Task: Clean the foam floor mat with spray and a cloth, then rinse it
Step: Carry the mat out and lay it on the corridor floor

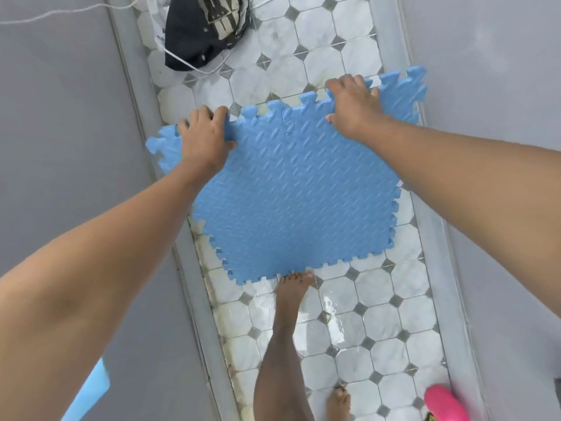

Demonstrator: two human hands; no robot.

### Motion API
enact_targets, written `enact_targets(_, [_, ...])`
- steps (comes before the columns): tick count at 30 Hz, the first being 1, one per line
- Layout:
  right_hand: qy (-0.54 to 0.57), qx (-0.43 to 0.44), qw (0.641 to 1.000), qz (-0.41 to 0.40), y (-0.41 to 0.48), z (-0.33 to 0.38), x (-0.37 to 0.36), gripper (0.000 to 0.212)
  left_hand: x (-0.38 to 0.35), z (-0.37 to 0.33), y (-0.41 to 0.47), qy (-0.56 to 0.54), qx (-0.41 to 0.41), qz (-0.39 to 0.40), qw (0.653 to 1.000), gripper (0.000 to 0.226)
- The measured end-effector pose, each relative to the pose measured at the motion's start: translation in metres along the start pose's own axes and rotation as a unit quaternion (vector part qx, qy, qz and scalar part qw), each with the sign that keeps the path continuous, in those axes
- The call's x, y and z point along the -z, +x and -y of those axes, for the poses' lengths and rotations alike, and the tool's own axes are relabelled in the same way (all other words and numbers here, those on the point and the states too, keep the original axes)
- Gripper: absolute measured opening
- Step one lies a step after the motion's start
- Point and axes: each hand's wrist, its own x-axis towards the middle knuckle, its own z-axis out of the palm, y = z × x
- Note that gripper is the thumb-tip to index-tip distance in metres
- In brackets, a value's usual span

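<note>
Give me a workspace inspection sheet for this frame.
Surface: white octagon-tiled floor, wet patches.
Job's things: blue interlocking foam mat, held up by its top edge; spray, cloth not seen.
Clutter: dark crumpled fabric; pink plastic object; light blue object, only partly in view.
Grippers: left hand and right hand both grip the mat.
Cables: white cord by the fabric.
Surroundings: grey walls either side; bare feet on tiles.

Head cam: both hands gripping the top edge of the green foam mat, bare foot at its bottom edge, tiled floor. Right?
Not quite: the foam mat is blue, not green. The head view shows the left hand and right hand gripping its top edge, a bare foot at its bottom edge, on the tiled floor.
</note>
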Motion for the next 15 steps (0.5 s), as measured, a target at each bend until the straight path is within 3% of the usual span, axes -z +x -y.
enact_targets(8, [0.010, -0.021, 0.999, 0.030, 0.040, 0.001, -0.041, 0.084, -0.029, 0.008, 0.056, 0.038, -0.001, 0.073, 0.997, 0.076])
enact_targets(15, [0.223, -0.109, 0.967, 0.065, -0.031, -0.002, -0.090, 0.067, -0.035, -0.023, 0.017, -0.040, -0.020, 0.100, 0.994, 0.076])
